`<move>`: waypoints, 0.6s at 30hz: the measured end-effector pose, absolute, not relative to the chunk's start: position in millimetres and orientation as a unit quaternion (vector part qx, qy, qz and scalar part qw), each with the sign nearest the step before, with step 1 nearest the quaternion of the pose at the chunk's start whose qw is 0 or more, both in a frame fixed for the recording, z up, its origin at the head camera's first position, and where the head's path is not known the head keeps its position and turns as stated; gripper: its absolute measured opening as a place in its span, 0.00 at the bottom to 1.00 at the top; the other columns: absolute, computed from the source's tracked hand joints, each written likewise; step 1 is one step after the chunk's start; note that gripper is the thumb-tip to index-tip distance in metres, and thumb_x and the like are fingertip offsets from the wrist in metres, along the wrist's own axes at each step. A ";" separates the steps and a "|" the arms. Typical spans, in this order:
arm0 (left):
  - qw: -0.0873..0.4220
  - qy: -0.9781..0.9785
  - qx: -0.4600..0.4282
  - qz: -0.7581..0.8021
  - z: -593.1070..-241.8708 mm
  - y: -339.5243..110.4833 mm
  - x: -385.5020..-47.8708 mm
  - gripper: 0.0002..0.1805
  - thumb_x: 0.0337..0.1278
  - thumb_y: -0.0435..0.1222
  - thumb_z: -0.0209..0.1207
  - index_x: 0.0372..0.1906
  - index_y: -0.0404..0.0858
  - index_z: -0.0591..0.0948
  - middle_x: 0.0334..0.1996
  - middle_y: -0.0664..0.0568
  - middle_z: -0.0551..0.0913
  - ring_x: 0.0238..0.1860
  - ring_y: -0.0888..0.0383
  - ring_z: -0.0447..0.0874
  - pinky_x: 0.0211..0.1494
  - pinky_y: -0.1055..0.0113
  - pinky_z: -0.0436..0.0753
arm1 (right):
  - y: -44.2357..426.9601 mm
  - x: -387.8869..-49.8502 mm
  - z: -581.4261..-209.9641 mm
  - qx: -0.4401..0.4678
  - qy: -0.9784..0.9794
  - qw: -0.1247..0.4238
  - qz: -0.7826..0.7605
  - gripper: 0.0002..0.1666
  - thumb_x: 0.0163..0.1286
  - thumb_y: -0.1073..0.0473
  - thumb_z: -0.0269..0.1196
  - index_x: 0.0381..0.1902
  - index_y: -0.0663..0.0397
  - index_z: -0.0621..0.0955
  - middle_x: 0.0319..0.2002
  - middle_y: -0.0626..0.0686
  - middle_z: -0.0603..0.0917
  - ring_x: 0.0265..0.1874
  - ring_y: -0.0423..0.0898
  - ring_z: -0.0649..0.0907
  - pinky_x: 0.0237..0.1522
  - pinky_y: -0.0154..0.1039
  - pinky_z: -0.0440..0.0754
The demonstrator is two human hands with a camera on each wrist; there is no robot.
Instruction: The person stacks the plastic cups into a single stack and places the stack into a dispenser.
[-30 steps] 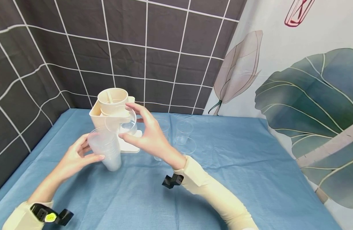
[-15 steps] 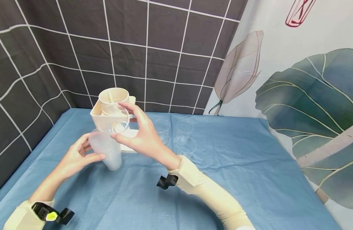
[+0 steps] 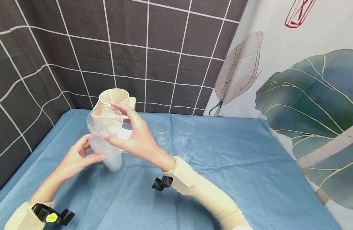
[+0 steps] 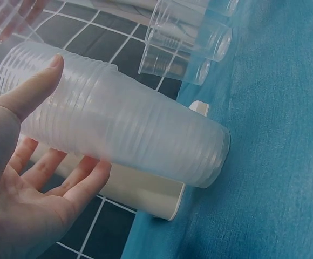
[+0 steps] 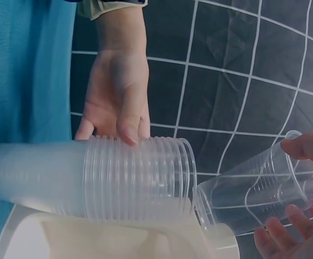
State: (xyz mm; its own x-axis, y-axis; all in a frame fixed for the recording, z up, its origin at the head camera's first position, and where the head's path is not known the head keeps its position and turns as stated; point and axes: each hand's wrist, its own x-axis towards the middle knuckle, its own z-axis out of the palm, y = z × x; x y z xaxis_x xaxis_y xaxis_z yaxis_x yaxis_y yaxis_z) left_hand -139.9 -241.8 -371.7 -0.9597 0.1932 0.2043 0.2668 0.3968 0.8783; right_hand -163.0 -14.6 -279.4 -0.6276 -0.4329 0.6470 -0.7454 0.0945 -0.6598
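Note:
My left hand (image 3: pixel 73 161) grips a tall stack of nested clear plastic cups (image 3: pixel 111 158), thumb on one side and fingers on the other. The stack stands upright, its rims upward; in the left wrist view its base meets the blue cloth. Above it, my right hand (image 3: pixel 137 137) holds a single clear plastic cup (image 5: pixel 248 189) near the rim, tilted. The bottom of this cup is close to the top rim of the stack in the right wrist view; whether they touch, I cannot tell. Behind both hands stands a cream-coloured appliance (image 3: pixel 114 95) with a round upper container, partly hidden.
Several clear plastic cups (image 3: pixel 185 127) stand on the blue cloth (image 3: pixel 236 166) to the right of my right hand. A dark tiled-pattern curtain (image 3: pixel 165 57) hangs behind the table, and a white leaf-print curtain (image 3: pixel 305 105) hangs at the right.
My right hand has moved left with the single cup, bringing it over the top of the stack. The left hand and the stack have stayed in place.

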 end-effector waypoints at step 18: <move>0.046 -0.839 -0.150 -0.521 -372.0 -241.8 -139.6 0.45 0.52 0.31 0.66 0.74 0.47 0.56 0.55 0.77 0.69 0.52 0.83 0.69 0.47 0.86 0.74 | -26.5 -161.7 -283.2 0.410 -0.725 0.113 0.542 0.45 0.53 0.65 0.72 0.68 0.55 0.64 0.63 0.54 0.74 0.62 0.41 0.74 0.59 0.28 0.76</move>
State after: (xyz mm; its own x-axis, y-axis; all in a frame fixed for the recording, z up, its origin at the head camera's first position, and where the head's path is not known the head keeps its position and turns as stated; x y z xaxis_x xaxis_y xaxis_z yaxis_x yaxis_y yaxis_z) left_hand -139.6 -241.8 -372.0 -0.9510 0.2030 0.2331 0.2990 0.4130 0.8602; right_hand -161.7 -26.5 -283.2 -0.6379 -0.4718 0.6087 -0.7176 0.0771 -0.6922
